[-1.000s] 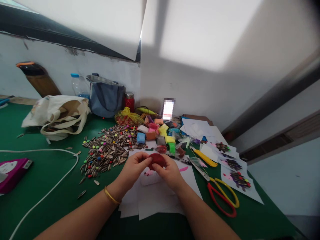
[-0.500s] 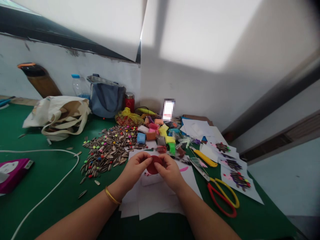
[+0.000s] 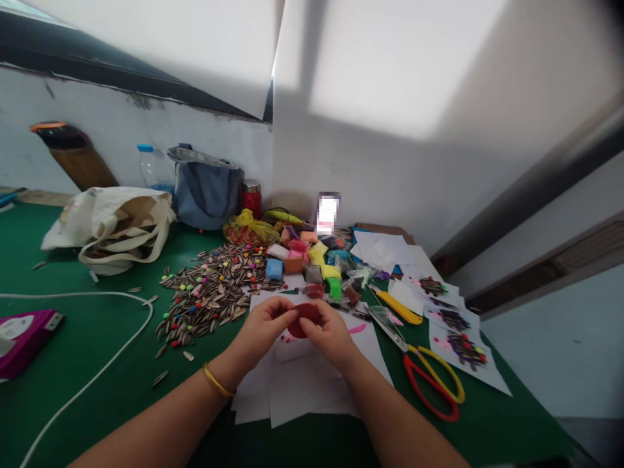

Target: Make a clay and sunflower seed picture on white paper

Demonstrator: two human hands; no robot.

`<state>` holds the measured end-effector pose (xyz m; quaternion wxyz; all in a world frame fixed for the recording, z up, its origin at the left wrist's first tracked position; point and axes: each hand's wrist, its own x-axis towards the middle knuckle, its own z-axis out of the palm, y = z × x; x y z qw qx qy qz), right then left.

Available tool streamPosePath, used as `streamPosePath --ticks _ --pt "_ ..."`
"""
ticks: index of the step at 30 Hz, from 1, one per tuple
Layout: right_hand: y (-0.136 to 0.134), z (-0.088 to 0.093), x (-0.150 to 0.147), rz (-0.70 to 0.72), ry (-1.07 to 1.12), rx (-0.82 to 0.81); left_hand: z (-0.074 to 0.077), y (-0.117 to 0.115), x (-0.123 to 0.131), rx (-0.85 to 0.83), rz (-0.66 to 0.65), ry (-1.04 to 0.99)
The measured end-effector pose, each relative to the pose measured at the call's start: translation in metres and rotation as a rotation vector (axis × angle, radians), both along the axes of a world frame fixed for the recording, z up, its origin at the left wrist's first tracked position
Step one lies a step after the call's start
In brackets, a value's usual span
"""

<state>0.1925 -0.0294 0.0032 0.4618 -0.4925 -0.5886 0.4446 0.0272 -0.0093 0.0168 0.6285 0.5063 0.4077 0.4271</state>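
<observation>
1. The white papers (image 3: 312, 396) lie on the green bench (image 3: 107, 396).
2. Above the papers, the left hand (image 3: 258, 331) is pinching one edge of a red disc (image 3: 307, 312).
3. The right hand (image 3: 334, 335) grips its other edge, with the thumb on the face.
4. To the left of the papers lies a seed heap (image 3: 214, 299); to the right, the scissors (image 3: 407, 348); behind, coloured packets (image 3: 293, 264).

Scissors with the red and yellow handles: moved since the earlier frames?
No. The scissors keep the same place and angle against the green tabletop's right edge; the slight leftward shift is shared by the whole view.
</observation>
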Motion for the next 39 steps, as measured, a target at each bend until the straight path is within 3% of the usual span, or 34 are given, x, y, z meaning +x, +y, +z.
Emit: streamPosePath --ticks 7,10,15,23,29,34,39 --pt "0.0027 -0.0001 0.0024 -0.076 0.225 0.049 -0.0028 -0.0029 0.0023 0.011 -0.054 -0.057" --pt "0.0036 -0.0015 0.0031 -0.032 0.258 0.004 -0.0044 -0.0025 0.0024 0.023 -0.019 -0.078" --pt "0.0011 -0.0013 0.0010 0.075 0.287 -0.089 -0.0015 -0.0002 -0.0001 0.044 0.010 -0.057" --pt "0.0017 0.0010 -0.0009 -0.072 0.342 -0.047 -0.0039 -0.0035 0.0027 -0.003 -0.022 -0.073" --pt "0.0016 -0.0028 -0.0015 -0.003 0.337 -0.107 0.0007 -0.0031 0.0019 0.011 0.030 -0.085" --pt "0.0032 -0.0071 -0.0011 -0.058 0.332 -0.042 -0.0023 -0.0043 0.0028 -0.001 -0.028 -0.070" --pt "0.0027 -0.0027 -0.0018 0.004 0.352 -0.110 -0.0037 -0.0017 0.0020 0.026 0.044 -0.057"
